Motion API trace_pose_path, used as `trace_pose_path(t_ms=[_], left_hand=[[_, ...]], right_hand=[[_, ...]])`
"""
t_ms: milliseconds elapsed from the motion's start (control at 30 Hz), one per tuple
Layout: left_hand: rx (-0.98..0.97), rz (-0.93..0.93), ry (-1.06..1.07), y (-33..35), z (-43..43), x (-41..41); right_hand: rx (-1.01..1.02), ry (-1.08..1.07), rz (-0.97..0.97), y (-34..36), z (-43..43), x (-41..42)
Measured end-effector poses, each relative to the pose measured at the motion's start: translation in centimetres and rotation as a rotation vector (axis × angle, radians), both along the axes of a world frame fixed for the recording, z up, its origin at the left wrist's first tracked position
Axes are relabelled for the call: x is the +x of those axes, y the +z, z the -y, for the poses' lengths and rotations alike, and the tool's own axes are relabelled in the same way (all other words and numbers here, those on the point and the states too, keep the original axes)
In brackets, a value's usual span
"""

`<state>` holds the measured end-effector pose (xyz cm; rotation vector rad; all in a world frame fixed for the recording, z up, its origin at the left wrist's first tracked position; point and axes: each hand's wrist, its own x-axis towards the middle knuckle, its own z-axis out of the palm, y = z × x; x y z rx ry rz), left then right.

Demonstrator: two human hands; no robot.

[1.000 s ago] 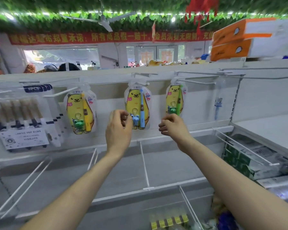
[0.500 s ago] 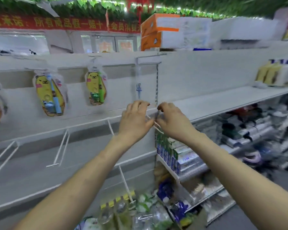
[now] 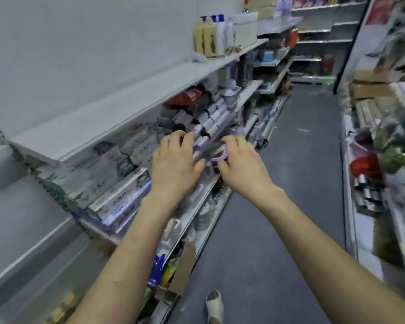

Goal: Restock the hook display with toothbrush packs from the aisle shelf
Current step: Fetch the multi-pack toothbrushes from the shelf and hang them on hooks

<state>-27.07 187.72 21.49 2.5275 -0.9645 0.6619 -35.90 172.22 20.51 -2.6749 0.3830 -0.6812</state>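
Both bare arms are stretched out over the aisle shelf [image 3: 198,202], whose front edge runs from 7 o'clock to 1 o'clock across the view. The left hand [image 3: 175,164] is held palm down with its fingers spread, above the goods on that shelf; whether they are touched cannot be told. The right hand [image 3: 242,166] is held beside it at 3 o'clock, palm down, with fingers loosely fanned and lightly bent. A small purple-and-white item [image 3: 216,160] is seen in the gap between the two thumbs – contact with it cannot be told.

A row of slim purple-and-white packs [image 3: 208,122] is laid on the shelf at 12 o'clock of the left hand, just beyond its fingertips; the blur keeps them from being read as toothbrush packs for certain. At 9 o'clock of the left hand, green-and-white cartons [image 3: 108,181] are stacked flat. An upper shelf board [image 3: 126,106] is set above them, with tall bottles [image 3: 208,36] stood at its far end. The grey floor [image 3: 290,206] is seen at 5 o'clock, and a shoe [image 3: 214,305] at 6 o'clock.
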Motion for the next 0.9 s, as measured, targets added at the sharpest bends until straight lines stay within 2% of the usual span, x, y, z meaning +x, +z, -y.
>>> trace_pose_path(t_ms=[100, 200, 367, 667, 900], left_hand=[[0.01, -0.044, -0.124, -3.0, 7.7, 2.1], [0.015, -0.128, -0.248, -5.4, 14.7, 5.9], [-0.017, -0.262, -0.333, -7.0, 25.2, 13.1], [0.027, -0.238, -0.596, -7.7, 46.2, 18.7], [0.079, -0.215, -0.622, -9.8, 62.9, 24.8]], right_hand=[[0.014, -0.132, -0.039, -2.7, 6.5, 0.7], [0.134, -0.225, -0.068, -4.7, 13.1, 2.4], [0.266, -0.504, -0.022, -5.7, 24.0, 4.7], [0.286, -0.725, 0.03, -5.7, 40.5, 8.2], [0.254, -0.793, -0.007, -8.1, 56.3, 12.9]])
